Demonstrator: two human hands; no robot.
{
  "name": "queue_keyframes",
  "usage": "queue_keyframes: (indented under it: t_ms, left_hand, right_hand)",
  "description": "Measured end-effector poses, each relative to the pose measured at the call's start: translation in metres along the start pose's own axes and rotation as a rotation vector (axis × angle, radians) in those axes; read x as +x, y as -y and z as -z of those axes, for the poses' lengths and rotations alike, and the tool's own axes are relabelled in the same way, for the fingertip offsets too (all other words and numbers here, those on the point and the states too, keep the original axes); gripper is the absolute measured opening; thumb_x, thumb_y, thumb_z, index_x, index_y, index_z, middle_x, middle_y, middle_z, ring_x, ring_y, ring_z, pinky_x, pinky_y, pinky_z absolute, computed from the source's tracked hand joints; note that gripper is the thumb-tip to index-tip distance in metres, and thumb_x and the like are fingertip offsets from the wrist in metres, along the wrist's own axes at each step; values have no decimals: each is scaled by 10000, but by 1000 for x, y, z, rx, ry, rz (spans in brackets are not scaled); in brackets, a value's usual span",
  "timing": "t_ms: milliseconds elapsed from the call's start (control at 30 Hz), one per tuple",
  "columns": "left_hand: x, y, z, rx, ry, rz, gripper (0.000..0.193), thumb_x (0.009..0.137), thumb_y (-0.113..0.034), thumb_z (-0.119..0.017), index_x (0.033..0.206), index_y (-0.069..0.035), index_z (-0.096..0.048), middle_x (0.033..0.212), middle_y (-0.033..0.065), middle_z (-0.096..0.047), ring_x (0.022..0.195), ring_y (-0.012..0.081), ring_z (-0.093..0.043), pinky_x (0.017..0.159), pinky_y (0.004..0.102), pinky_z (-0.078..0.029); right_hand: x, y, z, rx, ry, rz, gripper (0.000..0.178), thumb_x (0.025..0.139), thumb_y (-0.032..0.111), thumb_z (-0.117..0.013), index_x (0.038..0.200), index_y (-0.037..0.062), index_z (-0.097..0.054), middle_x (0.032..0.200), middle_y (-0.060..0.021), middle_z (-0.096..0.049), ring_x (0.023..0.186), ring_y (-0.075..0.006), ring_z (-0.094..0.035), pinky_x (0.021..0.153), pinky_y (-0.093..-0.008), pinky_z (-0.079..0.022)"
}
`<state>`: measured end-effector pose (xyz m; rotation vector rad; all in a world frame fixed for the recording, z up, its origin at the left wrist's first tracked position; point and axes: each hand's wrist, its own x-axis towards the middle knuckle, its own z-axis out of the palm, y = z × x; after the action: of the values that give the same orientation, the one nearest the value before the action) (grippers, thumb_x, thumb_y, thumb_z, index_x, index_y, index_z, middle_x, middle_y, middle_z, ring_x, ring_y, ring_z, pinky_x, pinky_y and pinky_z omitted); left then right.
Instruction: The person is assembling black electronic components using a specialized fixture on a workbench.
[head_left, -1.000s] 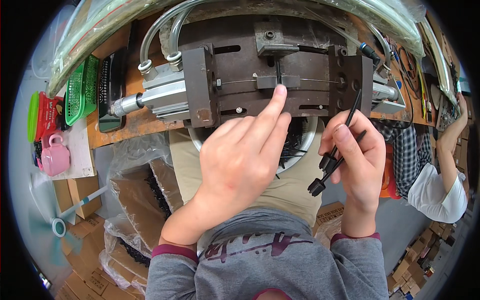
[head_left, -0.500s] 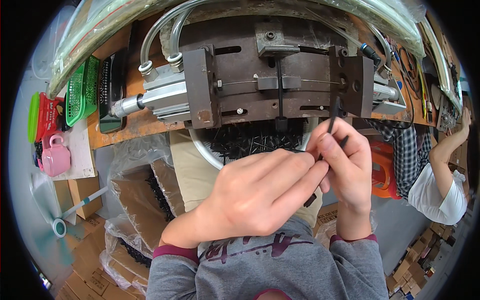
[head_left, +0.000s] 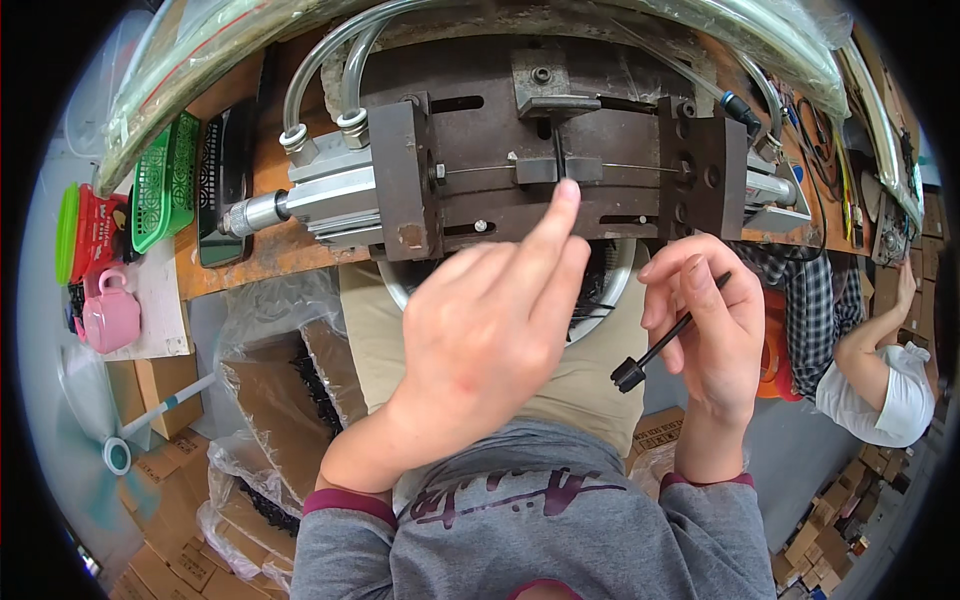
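Note:
My left hand [head_left: 490, 320] reaches up to the fixture, index finger stretched out and its tip over a thin black rod [head_left: 559, 150]. That rod stands in the small clamp block [head_left: 537, 171] at the middle; its lower end is hidden behind my hand, as is my thumb. In my right hand [head_left: 715, 330], closed fingers hold another black rod [head_left: 662, 346] at a slant, with a ribbed black cap [head_left: 628, 375] at its lower end. The dark metal fixture [head_left: 480, 215] has a silver cylinder [head_left: 335, 195] at its left side.
Below the fixture a round basin [head_left: 395, 285] with black rods sits at my lap, partly covered by my left hand. A green basket [head_left: 165, 180] and a pink cup [head_left: 110, 315] stand at left. Cardboard boxes [head_left: 250, 400] lie on the floor. A co-worker [head_left: 885, 390] is at right.
My hands have come apart. The left has moved up to the rod in the fixture, while the right stays lower right with the capped rod, now plainly visible.

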<state>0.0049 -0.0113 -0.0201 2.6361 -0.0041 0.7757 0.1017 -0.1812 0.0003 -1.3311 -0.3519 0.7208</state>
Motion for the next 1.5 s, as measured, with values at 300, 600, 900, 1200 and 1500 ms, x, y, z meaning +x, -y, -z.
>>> queue_keyframes:
  t_ms: [300, 600, 900, 1200, 1500]
  left_hand:
    - [6, 4, 12, -91, 124, 53, 391, 684, -156, -810, 1048, -55, -712, 1267, 114, -653, 688, 170, -660, 607, 273, -502]
    - [1, -11, 47, -638, 83, -63, 382, 665, -90, -840, 1036, -50, -759, 963, 86, -718, 869, 197, -687, 685, 280, -561]
    - [1, 1, 19, -136, -49, -56, 260, 743, -22, -717, 988, 55, -683, 1152, 167, -641, 844, 218, -653, 654, 299, -542]
    - [4, 1, 4, 32, 54, 6, 235, 754, -89, -756, 971, -20, -697, 1257, 129, -654, 686, 181, -668, 621, 276, -522]
    - [1, 7, 13, -200, 45, 134, 330, 759, -46, -771, 1078, -16, -693, 1229, 124, -667, 815, 195, -709, 702, 266, -566]
  right_hand:
    - [1, 2, 5, 29, -51, 58, 291, 1016, 235, -556, 945, -38, -629, 722, -94, -633, 479, -68, -497, 416, -181, -373]
    - [18, 29, -30, 63, 58, 90, 279, 1020, 233, -541, 987, -30, -630, 739, -80, -639, 545, -59, -563, 439, -180, -435]
    - [157, 106, -3, -1237, -198, 841, 230, 895, 131, -697, 1060, -29, -684, 912, -71, -692, 758, -102, -614, 654, -227, -475]
    - [168, 124, -37, -1284, -54, 529, 294, 861, 218, -691, 1045, -12, -701, 988, -165, -708, 912, -260, -659, 810, -368, -517]
    - [78, 61, -23, -946, 124, 965, 321, 779, 15, -780, 1076, -44, -672, 979, -93, -690, 834, -165, -620, 730, -276, -480]
